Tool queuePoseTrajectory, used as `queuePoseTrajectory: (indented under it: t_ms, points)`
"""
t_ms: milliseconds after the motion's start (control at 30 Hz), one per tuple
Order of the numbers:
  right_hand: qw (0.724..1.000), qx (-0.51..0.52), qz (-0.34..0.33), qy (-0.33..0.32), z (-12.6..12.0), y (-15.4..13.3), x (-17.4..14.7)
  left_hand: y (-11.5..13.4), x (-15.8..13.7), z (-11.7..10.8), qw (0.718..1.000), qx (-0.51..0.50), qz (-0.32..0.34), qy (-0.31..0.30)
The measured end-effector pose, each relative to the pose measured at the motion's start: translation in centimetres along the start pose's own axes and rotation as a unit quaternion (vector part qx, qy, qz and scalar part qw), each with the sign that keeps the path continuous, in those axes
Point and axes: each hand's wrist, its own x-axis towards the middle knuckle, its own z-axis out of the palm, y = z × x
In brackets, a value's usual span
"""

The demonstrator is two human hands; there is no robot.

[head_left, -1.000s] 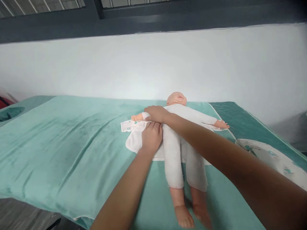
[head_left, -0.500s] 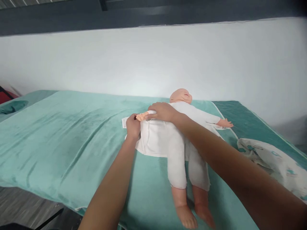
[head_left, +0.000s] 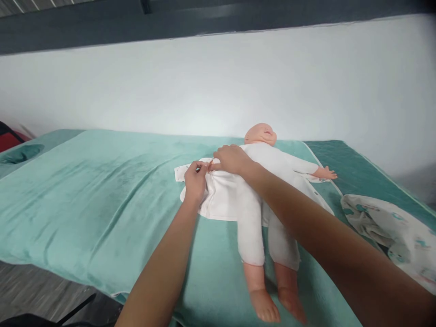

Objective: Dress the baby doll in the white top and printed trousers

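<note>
A baby doll (head_left: 250, 231) with a white cloth body lies on its back, its head toward the wall. Under it is spread an open white baby shirt (head_left: 221, 202), whose sleeve end (head_left: 180, 173) sticks out past my left hand. With fingers pinched, my left hand (head_left: 195, 181) grips the shirt's fabric by the sleeve opening. My right hand (head_left: 234, 159) is closed around the doll's forearm on the left side of the picture. That arm's small hand is mostly hidden between my fingers and the cloth. The doll's other arm (head_left: 306, 167) stretches out to the right over the other sleeve.
A green padded sheet (head_left: 102, 200) covers the bed beneath the doll. On the right lies a crumpled white cloth with a green print (head_left: 391, 227). Behind the bed rises a white wall (head_left: 170, 91). A red and black object (head_left: 8, 138) is at the far left.
My left hand has shifted slightly right toward my right hand, bunching the shirt fabric. The doll's small hand, visible before, is now largely covered.
</note>
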Motion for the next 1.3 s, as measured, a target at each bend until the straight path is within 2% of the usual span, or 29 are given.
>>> queuePoseTrajectory:
  t_ms: [200, 333, 400, 467, 533, 567, 633, 733, 867, 1033, 1167, 1233, 1300]
  points:
    - [0.999, -0.028, 0.033, 0.012, 0.6, -1.0, 0.4, -0.4, 0.3, 0.8, 0.996, -0.033, 0.006, -0.080]
    - [0.997, -0.035, 0.045, 0.046, 0.9, -1.2, 0.1, -0.8, 0.5, 0.9, 0.995, -0.027, 0.006, -0.096]
    - [0.996, -0.031, 0.057, 0.055, 0.9, -1.1, -0.4, -1.0, 0.6, 0.7, 0.998, 0.006, 0.022, -0.061]
    - [0.995, -0.026, 0.076, 0.058, 0.7, -1.0, -0.9, -1.4, 0.7, 0.5, 0.996, 0.076, 0.049, 0.018]
    - [0.994, -0.022, 0.092, 0.058, 0.6, -1.0, -1.4, -1.8, 1.0, 0.3, 0.982, 0.163, 0.057, 0.080]
    - [0.993, -0.022, 0.097, 0.056, 0.5, -1.0, -1.5, -1.9, 1.1, 0.2, 0.974, 0.203, 0.052, 0.087]
    - [0.993, -0.024, 0.103, 0.046, 0.5, -1.2, -1.5, -2.1, 1.2, 0.3, 0.963, 0.259, 0.045, 0.062]
    - [0.993, -0.030, 0.112, 0.034, 0.5, -1.4, -1.2, -2.0, 1.2, 0.5, 0.954, 0.291, 0.056, 0.043]
    - [0.991, -0.030, 0.123, 0.044, 0.9, -1.6, -0.6, -1.4, 0.8, 1.0, 0.959, 0.271, 0.076, 0.032]
    - [0.987, -0.033, 0.147, 0.048, 1.5, -2.0, 0.2, -0.7, 0.3, 1.8, 0.977, 0.183, 0.092, -0.066]
    - [0.990, -0.018, 0.131, 0.057, 1.0, -1.9, -0.1, -0.5, 0.0, 1.7, 0.988, 0.122, 0.079, -0.054]
    - [0.989, 0.025, 0.111, 0.093, 0.4, -1.2, -1.4, -0.4, 0.0, 1.4, 0.991, 0.100, 0.076, -0.047]
    - [0.973, 0.099, 0.122, 0.170, -0.1, 0.1, -3.6, -0.4, -0.1, 1.2, 0.992, 0.083, 0.070, -0.059]
